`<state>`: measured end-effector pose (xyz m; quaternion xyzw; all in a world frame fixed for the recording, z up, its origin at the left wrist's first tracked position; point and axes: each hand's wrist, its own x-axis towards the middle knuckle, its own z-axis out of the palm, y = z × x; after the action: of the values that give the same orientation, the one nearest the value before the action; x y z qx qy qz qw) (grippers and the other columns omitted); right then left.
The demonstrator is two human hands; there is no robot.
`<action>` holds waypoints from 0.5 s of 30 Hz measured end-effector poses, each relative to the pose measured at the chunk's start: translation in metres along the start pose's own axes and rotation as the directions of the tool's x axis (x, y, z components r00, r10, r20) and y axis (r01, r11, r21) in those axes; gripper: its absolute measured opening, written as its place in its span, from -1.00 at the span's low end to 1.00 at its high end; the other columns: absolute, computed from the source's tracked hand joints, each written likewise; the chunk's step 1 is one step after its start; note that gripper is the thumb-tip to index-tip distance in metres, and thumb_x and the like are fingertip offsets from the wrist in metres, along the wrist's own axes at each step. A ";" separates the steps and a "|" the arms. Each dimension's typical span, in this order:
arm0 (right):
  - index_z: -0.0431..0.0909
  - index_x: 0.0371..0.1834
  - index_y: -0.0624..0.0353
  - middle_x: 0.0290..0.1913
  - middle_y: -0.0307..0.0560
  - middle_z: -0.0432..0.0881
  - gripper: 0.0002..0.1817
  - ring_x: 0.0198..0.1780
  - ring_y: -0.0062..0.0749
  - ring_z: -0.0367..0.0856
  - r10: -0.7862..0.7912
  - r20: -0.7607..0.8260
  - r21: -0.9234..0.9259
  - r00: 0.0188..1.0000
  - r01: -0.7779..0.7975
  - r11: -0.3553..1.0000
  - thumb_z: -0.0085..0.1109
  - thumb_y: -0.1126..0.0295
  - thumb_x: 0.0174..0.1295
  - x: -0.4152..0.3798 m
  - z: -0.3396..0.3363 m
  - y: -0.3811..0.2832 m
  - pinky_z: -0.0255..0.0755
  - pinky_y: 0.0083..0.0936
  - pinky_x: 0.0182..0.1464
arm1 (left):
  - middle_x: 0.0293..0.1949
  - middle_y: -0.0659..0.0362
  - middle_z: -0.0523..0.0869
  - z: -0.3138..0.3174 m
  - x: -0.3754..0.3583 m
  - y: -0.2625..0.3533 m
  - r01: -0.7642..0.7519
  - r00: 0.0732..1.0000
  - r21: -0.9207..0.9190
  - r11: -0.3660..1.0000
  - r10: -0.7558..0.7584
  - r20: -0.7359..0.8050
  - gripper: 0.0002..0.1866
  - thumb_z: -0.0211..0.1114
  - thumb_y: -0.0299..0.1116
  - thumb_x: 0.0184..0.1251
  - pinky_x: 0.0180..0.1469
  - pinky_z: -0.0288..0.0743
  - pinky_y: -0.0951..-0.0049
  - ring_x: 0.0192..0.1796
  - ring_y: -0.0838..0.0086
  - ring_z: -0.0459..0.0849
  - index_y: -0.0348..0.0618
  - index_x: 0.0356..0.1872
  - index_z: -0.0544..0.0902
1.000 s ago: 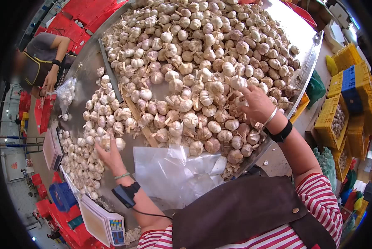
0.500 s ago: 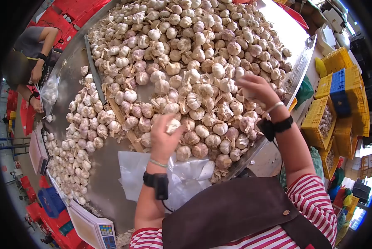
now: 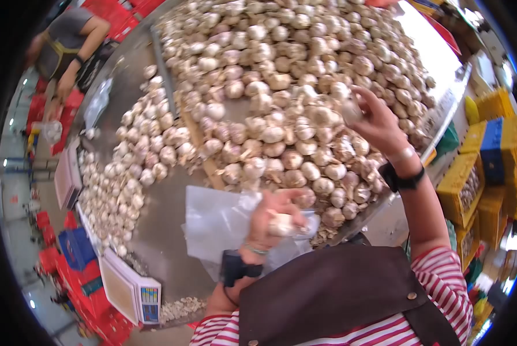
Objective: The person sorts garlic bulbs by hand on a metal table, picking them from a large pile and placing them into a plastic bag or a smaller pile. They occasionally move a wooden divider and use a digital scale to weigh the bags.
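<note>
The step in hand appears to be picking from the garlic pile (image 3: 281, 81). The left hand (image 3: 262, 218) cradles a garlic bulb (image 3: 280, 225) above plastic film (image 3: 208, 216), fingers half-curled; the right hand (image 3: 379, 122) apparently pinches a second bulb (image 3: 350, 111). The next move calls for steady grips.

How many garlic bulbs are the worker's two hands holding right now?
2: one pale bulb in the left hand, one blurred bulb in the right hand; others may be hidden.
</note>
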<state>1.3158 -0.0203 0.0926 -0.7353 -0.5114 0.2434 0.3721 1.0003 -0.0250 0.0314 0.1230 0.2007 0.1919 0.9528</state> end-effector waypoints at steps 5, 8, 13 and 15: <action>0.32 0.37 0.23 -0.06 -0.11 0.62 -0.22 -0.08 -0.43 0.63 -0.173 0.513 0.206 0.841 0.076 0.976 0.45 0.45 0.03 -0.081 0.039 -0.078 0.53 -0.45 -0.07 | 0.30 -0.18 0.43 0.009 0.009 -0.033 0.276 0.934 -0.374 0.886 -0.155 0.323 0.08 -0.04 0.59 0.14 -0.05 0.72 0.02 0.15 -0.13 0.61 -0.05 0.49 0.12; 0.31 0.38 0.22 0.10 -0.03 0.60 -0.23 0.14 -0.31 0.57 -0.285 0.565 0.310 0.774 0.120 0.943 0.46 0.39 0.08 -0.092 0.057 -0.091 0.49 -0.38 0.10 | 0.27 -0.13 0.45 -0.015 0.000 -0.040 0.173 0.969 -0.472 0.865 -0.064 0.238 -0.10 -0.07 0.46 0.32 -0.15 0.77 0.13 0.18 0.11 0.62 -0.04 0.46 0.23; 0.49 0.22 0.22 0.06 0.00 0.66 -0.52 0.04 -0.31 0.64 -0.031 0.250 0.178 0.968 -0.014 0.984 0.30 0.43 0.21 -0.084 0.052 -0.030 0.54 -0.37 0.00 | 0.18 -0.12 0.52 -0.013 -0.043 0.026 0.039 0.964 -0.649 0.760 0.144 0.226 -0.30 0.15 0.26 0.34 -0.19 0.73 0.23 -0.03 0.10 0.68 -0.05 0.29 0.46; 0.57 0.11 0.21 -0.04 0.00 0.69 -0.62 -0.03 -0.24 0.68 0.012 0.322 0.005 0.947 -0.014 1.000 0.29 0.45 0.20 -0.081 0.033 -0.041 0.53 -0.40 0.00 | -0.23 0.14 0.71 -0.036 -0.071 0.073 -0.424 0.897 -0.314 0.849 0.345 -0.277 -0.47 0.18 0.21 0.31 -0.27 0.64 0.42 -0.28 0.33 0.68 -0.09 -0.11 0.63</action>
<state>1.2387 -0.0778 0.1038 -0.6878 -0.5596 0.3642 0.2848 0.9018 0.0170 0.0463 -0.0400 0.2319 0.4256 0.8738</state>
